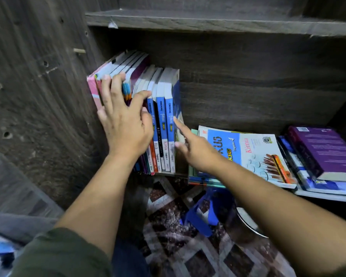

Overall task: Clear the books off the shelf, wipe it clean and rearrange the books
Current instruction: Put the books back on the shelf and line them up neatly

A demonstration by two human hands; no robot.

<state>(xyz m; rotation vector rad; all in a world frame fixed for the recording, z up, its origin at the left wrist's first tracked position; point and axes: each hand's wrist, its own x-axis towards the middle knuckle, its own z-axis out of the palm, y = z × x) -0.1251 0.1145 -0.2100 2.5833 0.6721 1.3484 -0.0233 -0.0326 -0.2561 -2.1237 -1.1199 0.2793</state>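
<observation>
A row of upright books (pixel 162 116) stands at the left end of the dark wooden shelf (pixel 248 100), leaning against the side panel. My left hand (pixel 124 120) lies flat on their spines, fingers spread and straight, over the pink and purple books. My right hand (pixel 196 148) points its index finger at the outermost blue-spined book (pixel 169 124), touching its edge. A flat stack of books (pixel 254 154) topped by a white and blue "Kimia" cover lies to the right.
Another flat stack with a purple book (pixel 324 152) on top sits at the far right of the shelf. An upper shelf board (pixel 208 21) runs overhead. Below, a blue plastic stool (pixel 204 216) and a round metal rim (pixel 248 222) stand on a patterned tile floor.
</observation>
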